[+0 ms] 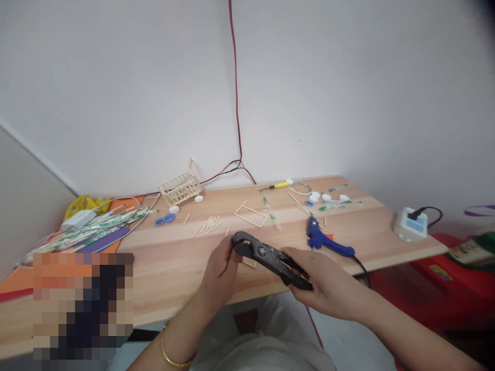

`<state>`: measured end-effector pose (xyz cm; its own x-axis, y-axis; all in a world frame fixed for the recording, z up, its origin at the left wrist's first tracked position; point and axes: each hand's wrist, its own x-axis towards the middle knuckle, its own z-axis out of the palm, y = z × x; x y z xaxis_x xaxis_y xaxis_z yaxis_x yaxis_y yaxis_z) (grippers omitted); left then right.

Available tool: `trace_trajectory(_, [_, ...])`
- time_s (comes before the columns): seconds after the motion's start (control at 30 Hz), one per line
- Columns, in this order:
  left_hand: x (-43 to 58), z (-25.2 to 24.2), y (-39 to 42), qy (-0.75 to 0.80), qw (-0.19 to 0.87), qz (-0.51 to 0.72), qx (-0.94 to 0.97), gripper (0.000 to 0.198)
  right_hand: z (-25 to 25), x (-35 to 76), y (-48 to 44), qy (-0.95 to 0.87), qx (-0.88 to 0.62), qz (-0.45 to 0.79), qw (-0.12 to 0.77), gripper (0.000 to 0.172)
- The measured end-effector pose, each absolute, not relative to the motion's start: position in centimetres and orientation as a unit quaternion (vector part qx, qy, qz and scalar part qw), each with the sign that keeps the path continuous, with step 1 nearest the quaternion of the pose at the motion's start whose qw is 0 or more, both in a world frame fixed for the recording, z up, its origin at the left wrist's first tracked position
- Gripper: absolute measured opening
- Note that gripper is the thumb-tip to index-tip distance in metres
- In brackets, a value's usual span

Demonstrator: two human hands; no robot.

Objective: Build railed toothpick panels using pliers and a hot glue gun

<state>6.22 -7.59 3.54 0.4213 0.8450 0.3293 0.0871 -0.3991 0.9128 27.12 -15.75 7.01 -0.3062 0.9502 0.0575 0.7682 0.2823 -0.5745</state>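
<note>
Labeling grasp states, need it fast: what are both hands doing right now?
Left hand: curled against the head of the black cutter; whether it grips anything cannot be told.
Right hand: closed around the cutter's handles.

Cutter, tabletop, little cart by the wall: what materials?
Cutter: likely metal, matte black, rough surface, pivot rivet showing.
Tabletop: wood or wood-look laminate, pale with grain stripes, low sheen.
Cart: thin pale wooden slats, bare, like the loose sticks nearby.

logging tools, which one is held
The black cutter, gripped in the right hand, left hand at its head; blue glue gun and yellow screwdriver lie on the table.
</note>
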Motion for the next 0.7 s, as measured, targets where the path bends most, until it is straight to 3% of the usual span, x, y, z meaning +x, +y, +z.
trace_trajectory(0.3, [6.1,3.5,-7.3,0.34,0.422,0.419,0.729,0.024,6.0,27.5,-15.5,-0.771,-0.569,0.203,0.201,0.02])
trace_trajectory(0.53, [6.2,3.9,-7.3,0.308,0.449,0.425,0.723,0.024,6.2,28.3,-15.6,-0.735,-0.536,0.322,0.264,0.035])
trace_trajectory(0.7, [6.2,3.3,-7.4,0.306,0.497,0.44,0.683,0.018,6.3,28.7,-15.8,-0.728,-0.562,0.277,0.279,0.043])
